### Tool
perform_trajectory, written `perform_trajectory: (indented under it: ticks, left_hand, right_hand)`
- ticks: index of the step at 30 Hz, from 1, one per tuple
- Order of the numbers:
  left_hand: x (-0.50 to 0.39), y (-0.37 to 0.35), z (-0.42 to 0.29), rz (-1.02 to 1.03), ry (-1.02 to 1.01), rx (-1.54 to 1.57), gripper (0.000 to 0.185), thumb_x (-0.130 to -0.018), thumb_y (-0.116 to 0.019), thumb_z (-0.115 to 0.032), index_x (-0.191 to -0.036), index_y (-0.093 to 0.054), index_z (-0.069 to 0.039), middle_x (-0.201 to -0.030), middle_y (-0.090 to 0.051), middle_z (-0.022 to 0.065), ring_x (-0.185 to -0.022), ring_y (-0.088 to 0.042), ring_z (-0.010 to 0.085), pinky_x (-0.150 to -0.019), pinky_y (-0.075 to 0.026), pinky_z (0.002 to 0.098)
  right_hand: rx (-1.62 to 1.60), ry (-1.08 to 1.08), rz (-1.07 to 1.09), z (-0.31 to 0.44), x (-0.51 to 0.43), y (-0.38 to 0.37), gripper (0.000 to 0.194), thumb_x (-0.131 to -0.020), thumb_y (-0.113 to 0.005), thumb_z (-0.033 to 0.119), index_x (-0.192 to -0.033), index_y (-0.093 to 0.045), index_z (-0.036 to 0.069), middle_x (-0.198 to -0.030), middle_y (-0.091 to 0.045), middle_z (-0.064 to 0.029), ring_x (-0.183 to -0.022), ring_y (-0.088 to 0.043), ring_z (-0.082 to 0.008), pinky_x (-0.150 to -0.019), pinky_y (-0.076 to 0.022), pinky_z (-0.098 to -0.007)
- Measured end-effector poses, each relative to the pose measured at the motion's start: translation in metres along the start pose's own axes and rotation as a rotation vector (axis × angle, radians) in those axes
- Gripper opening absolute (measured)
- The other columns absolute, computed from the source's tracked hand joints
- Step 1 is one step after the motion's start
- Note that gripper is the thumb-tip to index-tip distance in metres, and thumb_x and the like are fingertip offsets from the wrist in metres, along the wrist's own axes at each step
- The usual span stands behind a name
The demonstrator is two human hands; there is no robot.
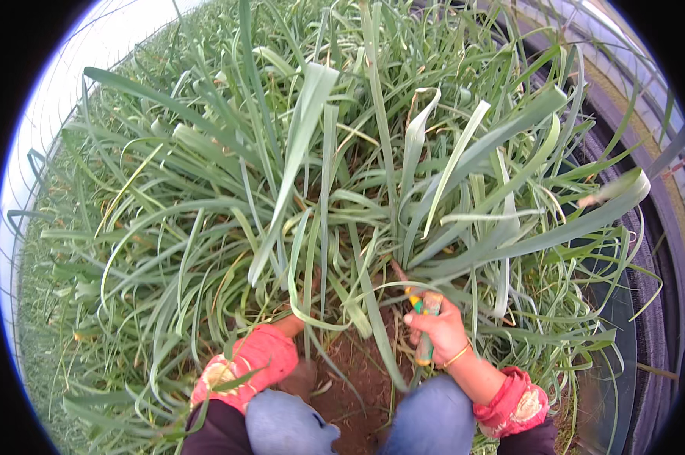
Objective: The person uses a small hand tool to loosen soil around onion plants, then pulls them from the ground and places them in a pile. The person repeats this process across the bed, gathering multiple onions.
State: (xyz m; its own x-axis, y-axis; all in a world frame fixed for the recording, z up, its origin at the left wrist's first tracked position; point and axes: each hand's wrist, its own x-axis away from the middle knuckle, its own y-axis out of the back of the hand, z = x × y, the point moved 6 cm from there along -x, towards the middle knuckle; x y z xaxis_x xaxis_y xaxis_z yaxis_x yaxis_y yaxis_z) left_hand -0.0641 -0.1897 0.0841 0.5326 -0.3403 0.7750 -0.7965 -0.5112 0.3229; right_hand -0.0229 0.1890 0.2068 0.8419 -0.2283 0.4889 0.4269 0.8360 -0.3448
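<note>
My right hand [442, 330] is closed around the green, yellow and orange handles of a hand tool [426, 335], which look like those of pruning shears; the tool's far end is hidden among the leaves. My left hand [292, 324] reaches in among long flat green leaves at the left of the bare soil, its fingers covered by foliage, so what it touches cannot be told. Tall leek-like plants [399, 216] rise in front of both hands, their leaves spreading left and right. Red cuffs cover both forearms.
Brown soil [359, 375] shows between my knees [433, 415]. Dense green leafy plants [177, 170] spread to the left and ahead. Along the right runs a dark, rolled fabric edge [646, 273], with a low wall beyond. Pale sheeting with thin ribs [46, 102] curves at the upper left.
</note>
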Motion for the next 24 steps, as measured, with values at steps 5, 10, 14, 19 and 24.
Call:
perform_trajectory:
  ticks: [5, 10, 14, 19, 24]
  left_hand:
    - [-0.106, -0.019, -0.071, 0.133, -0.102, 0.475, 0.031, -0.089, -0.052, -0.027, -0.110, -0.057, -0.005, -0.102, -0.060, 0.0104, -0.093, -0.055, 0.0275, -0.085, -0.042, 0.0398]
    - [-0.212, 0.131, -0.286, -0.382, -0.834, 0.235, 0.029, -0.089, -0.052, -0.025, -0.106, -0.058, -0.002, -0.095, -0.061, 0.0100, -0.086, -0.057, 0.0265, -0.081, -0.044, 0.0404]
    - [-0.192, 0.343, -0.343, -1.145, -1.102, -0.037, 0.028, -0.089, -0.052, -0.024, -0.102, -0.059, 0.000, -0.089, -0.063, 0.0097, -0.080, -0.059, 0.0257, -0.077, -0.045, 0.0409]
    - [-0.213, 0.485, -0.170, -0.644, -0.875, 1.312, 0.032, -0.096, -0.039, -0.016, -0.120, -0.051, 0.001, -0.119, -0.055, 0.0216, -0.110, -0.055, 0.0354, -0.091, -0.049, 0.0457]
    - [-0.248, 0.488, -0.081, -0.635, -0.624, 1.437, 0.034, -0.095, -0.037, -0.007, -0.126, -0.044, 0.004, -0.126, -0.049, 0.0224, -0.116, -0.049, 0.0377, -0.099, -0.042, 0.0516]
  right_hand:
    - [-0.166, 0.079, -0.098, 0.025, 0.016, -0.017, 0.032, -0.068, -0.068, -0.008, -0.092, -0.049, 0.003, -0.071, -0.054, -0.0068, -0.049, -0.054, -0.0162, -0.041, -0.0453, -0.0296]
    - [-0.396, 0.284, -0.546, 0.032, 0.022, 0.051, 0.036, -0.065, -0.056, -0.009, -0.097, -0.047, 0.006, -0.070, -0.055, -0.0107, -0.044, -0.047, -0.0175, -0.039, -0.0415, -0.0293]
    - [-0.484, 0.257, -0.722, 0.001, 0.021, 0.100, 0.035, -0.069, -0.058, -0.008, -0.096, -0.049, 0.012, -0.069, -0.048, -0.0023, -0.050, -0.043, -0.0114, -0.041, -0.0364, -0.0249]
    - [-0.542, 0.345, -0.597, -0.010, 0.014, 0.130, 0.034, -0.071, -0.056, -0.004, -0.100, -0.047, 0.012, -0.072, -0.048, -0.0023, -0.052, -0.041, -0.0110, -0.043, -0.0357, -0.0246]
    - [-0.344, 0.247, -0.630, 0.006, 0.018, 0.146, 0.040, -0.067, -0.059, 0.000, -0.104, -0.046, 0.010, -0.070, -0.049, -0.0042, -0.051, -0.042, -0.0123, -0.043, -0.0360, -0.0247]
